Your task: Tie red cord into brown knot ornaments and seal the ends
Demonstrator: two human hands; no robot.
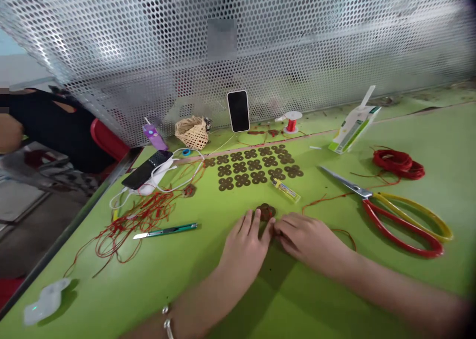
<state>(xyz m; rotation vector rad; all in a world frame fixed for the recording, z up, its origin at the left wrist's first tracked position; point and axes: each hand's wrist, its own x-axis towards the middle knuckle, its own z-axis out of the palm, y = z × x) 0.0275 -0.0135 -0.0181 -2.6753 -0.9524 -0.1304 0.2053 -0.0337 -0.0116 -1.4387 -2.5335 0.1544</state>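
A cluster of brown coin-like discs (266, 211) with some red on it lies on the green table. My left hand (247, 240) rests over its near side, fingers stretched and apart, their tips touching the discs. Close beside it, my right hand (303, 237) is closed in a pinch at the cluster's lower right edge. Red cord (323, 199) comes out from behind the right hand and curves towards the scissors; the pinched bit itself is hidden by the fingers. A small yellow tube (286, 190) lies just beyond the hands.
Rows of similar disc clusters (256, 177) lie beyond. On the right are large scissors (366, 193), a red cord bundle (397, 164) and a carton (355, 128). A utility knife (167, 231), tangled red cords (137, 217) and a phone (147, 169) lie left. Someone sits far left.
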